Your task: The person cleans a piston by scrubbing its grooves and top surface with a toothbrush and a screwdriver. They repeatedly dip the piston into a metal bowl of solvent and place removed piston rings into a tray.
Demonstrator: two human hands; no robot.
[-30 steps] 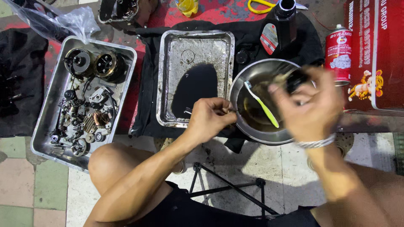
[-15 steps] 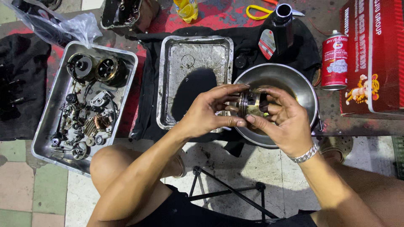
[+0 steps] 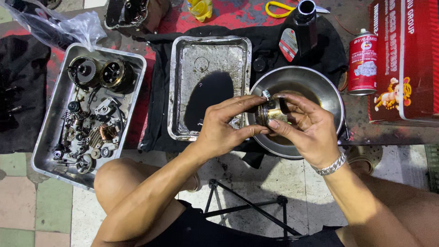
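Left hand (image 3: 222, 126): reaches in from the lower left, forearm over the bent knee; thumb below and fingers (image 3: 247, 101) above pinch the left side of the piston.
Right hand (image 3: 305, 130): comes in from the lower right, a metal bracelet (image 3: 333, 165) on the wrist; fingers curled around the right side of the piston, thumb pressed on its lower edge.
Piston (image 3: 270, 112): small, round, metal, brassy and oily; held between both hands, over the left rim of the bowl.
Bowl (image 3: 320, 89): steel, round, dark liquid inside.
Tray (image 3: 183, 82): steel, just left of the bowl, with a dark oil pool; sits on a black cloth (image 3: 157, 91).
Parts tray (image 3: 48, 132): far left, full of gears and small engine parts.
Behind: black bottle (image 3: 299, 27), red spray can (image 3: 362, 61), red box (image 3: 404, 59).
Floor: tiled, red-stained further back.
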